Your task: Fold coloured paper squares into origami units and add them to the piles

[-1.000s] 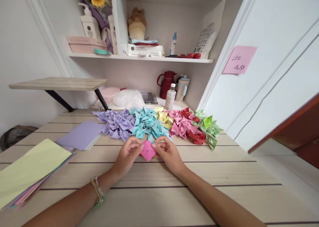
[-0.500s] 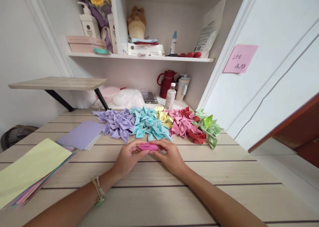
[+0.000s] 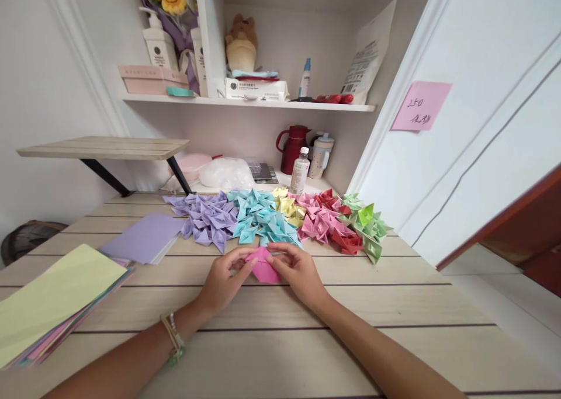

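Fingers [image 3: 245, 263] of both hands pinch pink paper [image 3: 264, 270] — folded.

matt pink paper fold [image 3: 264, 269], pale wood-grain table [image 3: 280, 311]

Pink folded paper [image 3: 264, 269]; folded pieces in lilac [image 3: 205, 215], turquoise [image 3: 258, 217], yellow [image 3: 289, 206], pink [image 3: 313, 221], red [image 3: 344, 235], green [image 3: 366, 221]; lilac sheets [image 3: 142, 238]; red jug [image 3: 293, 148].

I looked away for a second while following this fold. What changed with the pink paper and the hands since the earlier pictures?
The pink paper, pressed flat and narrow half a second ago, now shows a broad face again, tilted up between the left hand and right hand. Both hands kept their grip. The folded pieces and paper stacks stayed put.
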A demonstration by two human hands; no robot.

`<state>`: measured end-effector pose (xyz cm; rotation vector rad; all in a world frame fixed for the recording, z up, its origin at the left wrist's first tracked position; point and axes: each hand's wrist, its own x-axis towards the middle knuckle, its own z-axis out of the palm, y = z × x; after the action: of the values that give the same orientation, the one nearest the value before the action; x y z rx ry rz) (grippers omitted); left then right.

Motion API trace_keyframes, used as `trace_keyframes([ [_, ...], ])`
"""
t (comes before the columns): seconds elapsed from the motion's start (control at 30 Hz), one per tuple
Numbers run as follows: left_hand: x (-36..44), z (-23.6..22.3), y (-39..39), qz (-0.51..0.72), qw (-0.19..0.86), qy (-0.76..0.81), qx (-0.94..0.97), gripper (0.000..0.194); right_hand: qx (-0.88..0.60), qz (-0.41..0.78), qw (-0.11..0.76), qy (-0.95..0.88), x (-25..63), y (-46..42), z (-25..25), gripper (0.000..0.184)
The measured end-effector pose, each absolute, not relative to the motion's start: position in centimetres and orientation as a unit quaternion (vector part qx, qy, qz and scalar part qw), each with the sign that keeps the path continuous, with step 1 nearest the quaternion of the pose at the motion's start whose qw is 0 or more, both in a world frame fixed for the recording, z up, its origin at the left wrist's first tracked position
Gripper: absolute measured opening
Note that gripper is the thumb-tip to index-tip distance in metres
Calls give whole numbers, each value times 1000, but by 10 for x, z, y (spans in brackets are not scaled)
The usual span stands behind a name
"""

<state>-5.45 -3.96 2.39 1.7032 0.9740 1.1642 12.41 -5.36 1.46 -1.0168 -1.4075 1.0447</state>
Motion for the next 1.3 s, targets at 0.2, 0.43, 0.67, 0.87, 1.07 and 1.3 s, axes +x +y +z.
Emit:
trace_keyframes([
  [0.2, -56, 20, -33, 478, 468, 400, 626, 32, -466, 289, 543, -636, 127, -55, 22, 32],
  [0.43, -57, 20, -28, 496, 498, 398, 589, 41, -465, 395, 484, -627, 126, -54, 17, 37],
  [0.67, -55, 21, -31, 492, 498, 397, 594, 24, -423, 469, 489, -602, 123, -55, 12, 29],
  [0.87, -57, 23, -31, 498, 468, 408, 605, 17, -446, 428, 534, -577, 125, -53, 14, 38],
  [1.07, -58, 21, -31, 483, 454, 412, 625, 19, -447, 387, 528, -610, 124, -54, 12, 29],
  [1.3, -57, 16, -29, 472, 484, 392, 624, 19, -405, 408, 558, -598, 121, -55, 12, 43],
])
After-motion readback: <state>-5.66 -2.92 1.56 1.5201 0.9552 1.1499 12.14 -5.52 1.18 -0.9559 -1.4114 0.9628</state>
